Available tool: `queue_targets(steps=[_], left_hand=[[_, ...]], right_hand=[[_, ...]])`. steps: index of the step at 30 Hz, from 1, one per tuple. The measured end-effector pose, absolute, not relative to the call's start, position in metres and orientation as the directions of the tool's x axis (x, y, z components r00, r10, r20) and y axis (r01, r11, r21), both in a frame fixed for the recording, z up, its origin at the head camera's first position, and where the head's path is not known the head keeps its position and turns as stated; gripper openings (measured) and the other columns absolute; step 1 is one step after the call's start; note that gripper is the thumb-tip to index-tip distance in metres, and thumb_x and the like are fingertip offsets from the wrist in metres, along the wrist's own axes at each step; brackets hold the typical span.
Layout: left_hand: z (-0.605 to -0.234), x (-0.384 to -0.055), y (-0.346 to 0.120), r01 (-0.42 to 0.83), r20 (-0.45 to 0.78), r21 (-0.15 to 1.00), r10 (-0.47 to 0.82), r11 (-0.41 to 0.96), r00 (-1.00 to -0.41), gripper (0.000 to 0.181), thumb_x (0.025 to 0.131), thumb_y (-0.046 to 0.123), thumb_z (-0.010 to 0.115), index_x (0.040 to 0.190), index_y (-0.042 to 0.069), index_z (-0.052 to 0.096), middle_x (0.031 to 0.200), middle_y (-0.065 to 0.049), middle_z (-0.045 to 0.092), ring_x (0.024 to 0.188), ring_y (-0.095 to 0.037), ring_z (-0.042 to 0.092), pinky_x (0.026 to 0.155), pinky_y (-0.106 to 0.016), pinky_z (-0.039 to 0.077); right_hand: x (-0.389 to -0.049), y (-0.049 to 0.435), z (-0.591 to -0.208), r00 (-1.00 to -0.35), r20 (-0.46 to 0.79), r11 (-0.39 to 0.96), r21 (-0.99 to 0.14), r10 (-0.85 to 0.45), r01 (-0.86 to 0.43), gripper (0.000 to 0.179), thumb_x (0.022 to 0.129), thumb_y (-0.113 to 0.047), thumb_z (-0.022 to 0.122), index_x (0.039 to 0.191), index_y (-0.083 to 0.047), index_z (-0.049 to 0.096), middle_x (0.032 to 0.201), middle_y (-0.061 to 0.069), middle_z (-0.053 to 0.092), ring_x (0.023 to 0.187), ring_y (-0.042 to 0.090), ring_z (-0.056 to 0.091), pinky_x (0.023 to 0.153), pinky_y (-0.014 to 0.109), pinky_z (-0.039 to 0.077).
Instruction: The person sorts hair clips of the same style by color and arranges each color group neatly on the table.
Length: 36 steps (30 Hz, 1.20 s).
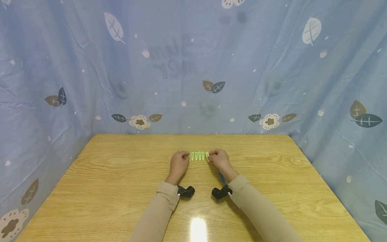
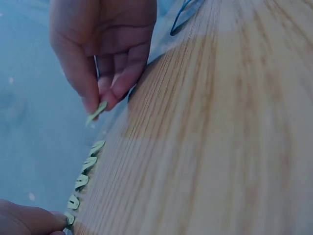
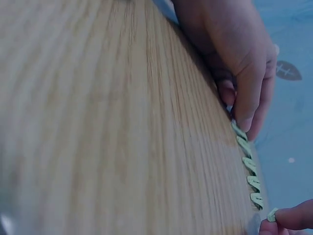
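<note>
Two tan sleeves (image 1: 263, 208) come in at the bottom, with a small black gadget (image 1: 186, 192) on one wrist and a matching black gadget (image 1: 221, 192) on the other. Past them, little green clips (image 1: 199, 156) sit in a neat row across the wooden worktop (image 1: 121, 188). They are a pale, bright green, all much the same — long and drop-shaped, fat and round at the far end, thin and pointy at the near end. Gaps show inside their frames.

Five clips make the row, set side by side with small spaces between. The left hand (image 1: 178, 164) has its fingers bent in and nips the end clip (image 3: 238, 128) at the left. The right hand (image 1: 220, 159) also has bent fingers — its tips pinch a sixth clip (image 2: 97, 113), just past the right end of the row.

Something blue (image 1: 222, 177) shows by the right wrist, partly hidden. Behind everything hangs a blue curtain (image 1: 181, 94) with leaves and flowers.
</note>
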<state>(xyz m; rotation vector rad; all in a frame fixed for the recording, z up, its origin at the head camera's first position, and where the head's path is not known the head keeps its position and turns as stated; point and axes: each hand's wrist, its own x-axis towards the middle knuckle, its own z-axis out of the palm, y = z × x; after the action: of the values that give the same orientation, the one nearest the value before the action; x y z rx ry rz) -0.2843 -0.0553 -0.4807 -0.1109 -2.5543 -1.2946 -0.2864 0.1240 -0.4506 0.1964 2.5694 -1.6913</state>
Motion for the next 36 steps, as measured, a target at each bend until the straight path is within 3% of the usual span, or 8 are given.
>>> queue_targets(steps=[11, 23, 36], left_hand=[[-0.484, -0.286, -0.055, 0.192, 0.276, 0.782, -0.053, 0.593, -0.96, 0.018, 0.089, 0.007, 0.062, 0.102, 0.001, 0.072, 0.082, -0.008, 0.062, 0.07, -0.015, 0.052, 0.062, -0.028, 0.045], [-0.486, -0.288, -0.056, 0.187, 0.278, 0.773, -0.059, 0.607, -0.959, 0.017, 0.089, 0.007, 0.063, 0.102, 0.001, 0.072, 0.083, -0.008, 0.063, 0.072, -0.016, 0.054, 0.064, -0.028, 0.046], [-0.485, -0.287, -0.055, 0.195, 0.288, 0.773, -0.06, 0.603, -0.956, 0.017, 0.088, 0.006, 0.063, 0.102, 0.001, 0.072, 0.083, -0.008, 0.063, 0.072, -0.016, 0.054, 0.064, -0.029, 0.046]], right_hand=[[-0.298, 0.118, -0.449, -0.989, -0.126, 0.476, -0.867, 0.082, 0.15, 0.017, 0.087, -0.002, 0.062, 0.102, 0.005, 0.064, 0.097, 0.019, 0.063, 0.069, 0.019, 0.062, 0.064, 0.028, 0.054], [-0.298, 0.118, -0.444, -0.988, -0.142, 0.533, -0.831, 0.068, 0.156, 0.01, 0.087, -0.004, 0.062, 0.094, 0.003, 0.064, 0.079, 0.013, 0.064, 0.062, 0.017, 0.06, 0.061, 0.029, 0.053], [-0.299, 0.12, -0.45, -0.988, -0.129, 0.5, -0.852, 0.089, 0.156, 0.011, 0.087, -0.007, 0.061, 0.093, 0.002, 0.064, 0.089, 0.015, 0.064, 0.063, 0.016, 0.06, 0.059, 0.027, 0.052]])
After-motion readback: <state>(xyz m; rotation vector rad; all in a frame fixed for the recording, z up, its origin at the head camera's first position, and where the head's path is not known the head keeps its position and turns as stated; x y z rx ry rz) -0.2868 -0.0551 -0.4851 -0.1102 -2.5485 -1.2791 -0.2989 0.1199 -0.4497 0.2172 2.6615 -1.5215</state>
